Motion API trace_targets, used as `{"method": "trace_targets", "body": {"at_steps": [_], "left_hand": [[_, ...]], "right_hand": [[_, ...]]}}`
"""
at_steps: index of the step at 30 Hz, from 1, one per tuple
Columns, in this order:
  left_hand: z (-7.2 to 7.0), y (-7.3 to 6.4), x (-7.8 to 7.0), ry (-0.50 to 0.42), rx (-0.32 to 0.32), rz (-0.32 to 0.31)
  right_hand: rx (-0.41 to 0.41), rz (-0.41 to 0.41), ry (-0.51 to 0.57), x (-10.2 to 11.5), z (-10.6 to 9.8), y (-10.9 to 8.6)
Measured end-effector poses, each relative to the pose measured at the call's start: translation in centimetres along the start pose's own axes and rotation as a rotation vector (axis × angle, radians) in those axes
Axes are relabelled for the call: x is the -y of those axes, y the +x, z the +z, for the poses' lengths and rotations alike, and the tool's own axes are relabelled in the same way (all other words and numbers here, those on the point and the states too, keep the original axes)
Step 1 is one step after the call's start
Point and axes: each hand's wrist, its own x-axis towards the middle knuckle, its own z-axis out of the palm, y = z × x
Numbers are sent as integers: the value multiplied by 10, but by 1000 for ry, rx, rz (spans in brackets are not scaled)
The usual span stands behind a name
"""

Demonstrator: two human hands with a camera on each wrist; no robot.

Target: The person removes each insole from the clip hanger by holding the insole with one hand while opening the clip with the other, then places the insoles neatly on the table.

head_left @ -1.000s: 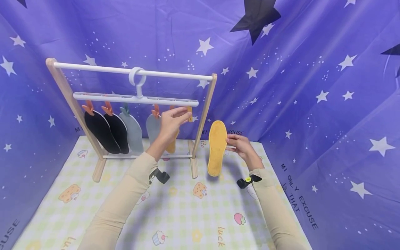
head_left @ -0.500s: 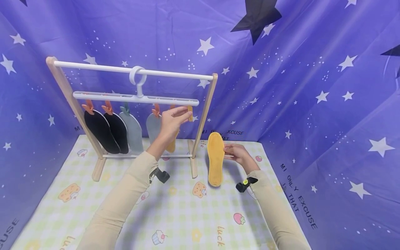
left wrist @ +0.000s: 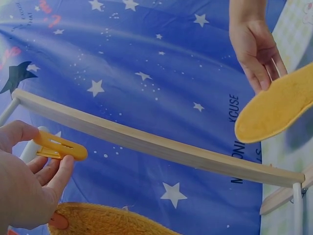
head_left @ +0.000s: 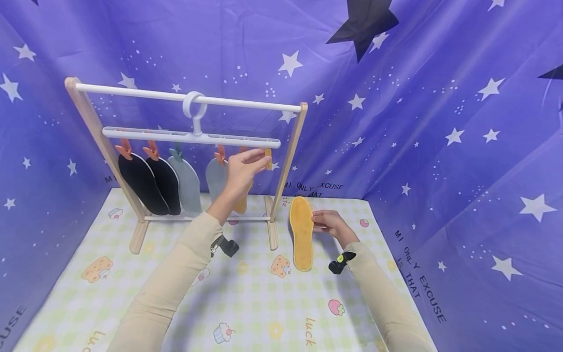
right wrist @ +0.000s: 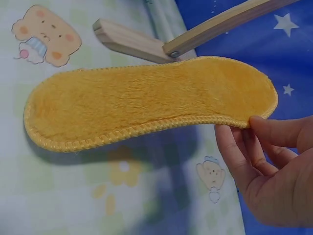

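Observation:
A yellow fuzzy insole (head_left: 302,234) hangs above the table, pinched at its edge near one end by my right hand (head_left: 331,225); the right wrist view shows its stitched rim. Up at the right end of the white hanger (head_left: 237,140), my left hand (head_left: 242,171) pinches a yellow clothes peg (left wrist: 61,146). Another yellow insole (left wrist: 107,220) hangs just below that hand, held by an orange peg (left wrist: 58,220) and partly hidden behind the hand in the head view. Farther left along the hanger are black insoles (head_left: 140,186) and grey insoles (head_left: 184,183), clipped by pegs.
The hanger hooks on the white top bar (head_left: 246,102) of a small wooden rack (head_left: 290,161). Under it lies a checked tablecloth (head_left: 250,313) with cartoon prints. A purple starry curtain (head_left: 396,122) encloses the back and sides.
My right hand has lowered the yellow insole toward the table and slightly left. The left hand stays at the yellow peg.

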Motion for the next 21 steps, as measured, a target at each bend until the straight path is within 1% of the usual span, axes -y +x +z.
{"method": "trace_targets", "body": {"at_steps": [2,15,21], "left_hand": [[0,0,0,1,0,-3],[-1,0,0,16,6,2],[-1,-1,-1,12,5,-6]], "right_hand": [[-1,-4,-5,-3,1,2],[-110,1,-109,-15,12,16],[-140,2,-138,-22,15,19]]}}
